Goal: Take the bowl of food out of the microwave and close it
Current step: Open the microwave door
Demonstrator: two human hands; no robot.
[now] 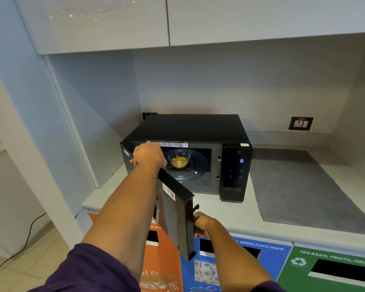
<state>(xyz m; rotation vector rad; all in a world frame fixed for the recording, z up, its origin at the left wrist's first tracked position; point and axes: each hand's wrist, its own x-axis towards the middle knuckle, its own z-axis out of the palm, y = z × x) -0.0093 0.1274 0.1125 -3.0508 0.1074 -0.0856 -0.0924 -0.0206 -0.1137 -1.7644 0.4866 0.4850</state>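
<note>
A black microwave [194, 127] stands on a white counter [236, 216] with its door [177, 213] swung out towards me. Inside, a clear glass bowl [179, 159] of yellow food sits on the glass turntable [195, 172]. My left hand [149, 155] lies over the door's top edge near the hinge, fingers curled over it, just left of the bowl. My right hand [202, 224] grips the door's free outer edge, low and near me. Neither hand touches the bowl.
A grey mat [299, 186] covers the counter right of the microwave. A wall socket [301, 123] is behind it. Orange [162, 256], blue [268, 264] and green [333, 268] waste bins front the counter below. White cabinets [240, 20] hang overhead. A black cable [27, 234] runs along the floor at left.
</note>
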